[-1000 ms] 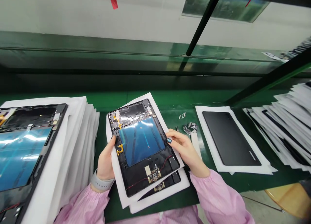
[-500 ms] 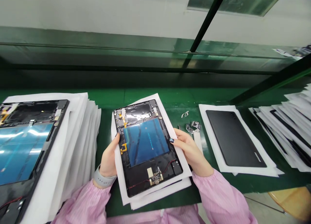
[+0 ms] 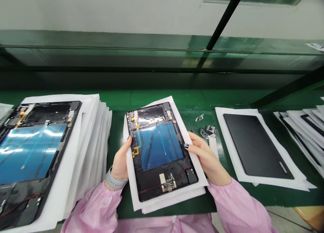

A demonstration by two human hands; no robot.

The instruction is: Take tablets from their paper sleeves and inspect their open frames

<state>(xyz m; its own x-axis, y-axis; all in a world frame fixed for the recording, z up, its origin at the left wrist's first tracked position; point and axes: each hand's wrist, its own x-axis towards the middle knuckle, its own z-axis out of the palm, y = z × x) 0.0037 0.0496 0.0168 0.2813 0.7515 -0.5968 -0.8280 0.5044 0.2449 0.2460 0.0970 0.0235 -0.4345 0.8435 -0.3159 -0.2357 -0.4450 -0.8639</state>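
Observation:
An opened tablet (image 3: 159, 142) with its battery, red wires and circuit boards bare lies tilted on white foam sheets (image 3: 177, 199) in front of me. My left hand (image 3: 121, 160) grips its left edge, the thumb on the frame and the fingers hidden beneath the sheet. At the right edge, my right hand (image 3: 206, 155) pinches tablet and sheet together, its thumb with a dark nail on top. Just beyond the right hand lie a metal-looking piece (image 3: 209, 132) with a pale strip and a small whitish scrap (image 3: 199, 118).
To the left, another opened tablet (image 3: 32, 152) tops a tall stack of white sheets (image 3: 83, 158). On the right a black tablet cover (image 3: 258, 145) rests on white sheets. A further layered stack (image 3: 306, 132) stands at the far right. A green shelf (image 3: 152, 81) runs behind.
The whole scene has shifted to the right in view, as my head turned slightly left. Both hands keep the same hold on the tablet.

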